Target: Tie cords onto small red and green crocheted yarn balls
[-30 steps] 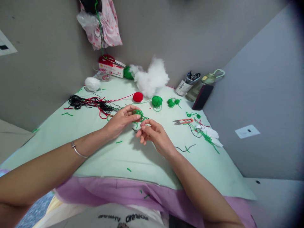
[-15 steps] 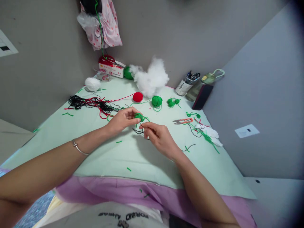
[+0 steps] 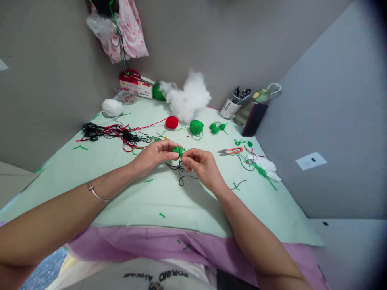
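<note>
My left hand [image 3: 155, 158] pinches a small green yarn piece [image 3: 177, 151] between thumb and fingers, just above the table. Against the piece's right side, my right hand [image 3: 201, 163] is closed, thumb to forefinger; what lies in its fingertips is too small to be sure of. Black yarn strands [image 3: 182, 173] hang below the green piece, with a loop and a tail trailing to the right. Something small and white [image 3: 174, 162] shows just under the green piece, partly hidden by my fingers.
Beyond my hands lie a red yarn ball [image 3: 171, 122], a green yarn ball [image 3: 196, 127] and white stuffing [image 3: 190, 98]. Tangled black yarn [image 3: 133, 137] is at left. Thread snips [image 3: 231, 151] and green scraps [image 3: 263, 169] lie right, below a phone [image 3: 254, 120] leaning on a bottle [image 3: 242, 116].
My right hand has moved up close against the green piece. The black strands below it now show more, with a loop hanging down. The whole view has shifted slightly.
</note>
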The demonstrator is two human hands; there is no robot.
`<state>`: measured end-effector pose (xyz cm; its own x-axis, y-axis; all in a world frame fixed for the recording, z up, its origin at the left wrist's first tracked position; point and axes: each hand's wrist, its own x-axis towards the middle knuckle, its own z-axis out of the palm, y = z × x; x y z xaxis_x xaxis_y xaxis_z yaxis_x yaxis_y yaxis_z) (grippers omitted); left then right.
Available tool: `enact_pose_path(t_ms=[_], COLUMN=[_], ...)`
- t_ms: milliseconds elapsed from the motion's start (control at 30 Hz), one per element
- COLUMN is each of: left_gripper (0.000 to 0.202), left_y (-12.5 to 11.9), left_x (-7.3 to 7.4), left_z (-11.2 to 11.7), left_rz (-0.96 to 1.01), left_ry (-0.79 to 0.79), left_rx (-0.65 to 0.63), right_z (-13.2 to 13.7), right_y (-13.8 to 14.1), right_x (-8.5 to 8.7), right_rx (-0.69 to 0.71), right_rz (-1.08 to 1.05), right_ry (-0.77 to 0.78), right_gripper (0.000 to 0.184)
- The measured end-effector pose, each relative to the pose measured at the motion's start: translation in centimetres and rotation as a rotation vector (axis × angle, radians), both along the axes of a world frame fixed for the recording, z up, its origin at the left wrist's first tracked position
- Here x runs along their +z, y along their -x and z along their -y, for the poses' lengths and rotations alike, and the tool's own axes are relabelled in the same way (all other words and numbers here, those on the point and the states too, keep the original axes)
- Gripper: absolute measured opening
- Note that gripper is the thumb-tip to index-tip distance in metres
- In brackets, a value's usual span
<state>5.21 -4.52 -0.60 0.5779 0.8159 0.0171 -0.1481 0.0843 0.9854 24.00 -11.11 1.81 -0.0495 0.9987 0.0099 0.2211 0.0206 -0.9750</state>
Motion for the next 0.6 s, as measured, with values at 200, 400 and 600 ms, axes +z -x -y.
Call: enact_pose_path(t_ms=[200, 400, 600], left_gripper=[0.032, 0.029, 0.029], left_y=[-0.4, -0.7, -0.6], left_x=[0.3, -0.1, 0.1], left_z=[0.4, 0.7, 0.5], left_rz=[-0.034, -0.098, -0.195], left_ry=[-0.043, -0.099, -0.142], left_rx=[0.052, 0.032, -0.023], right_z=[0.0, 0.6, 1.1], right_y=[0.5, 0.7, -0.5], right_x=[0.0, -0.5, 4.0], right_rx=[0.0, -0.031, -0.071], right_rz=[-0.164, 0.423, 0.0], right_ry=[-0.007, -0.29, -0.223], right_gripper=[0.028, 0.008, 0.022])
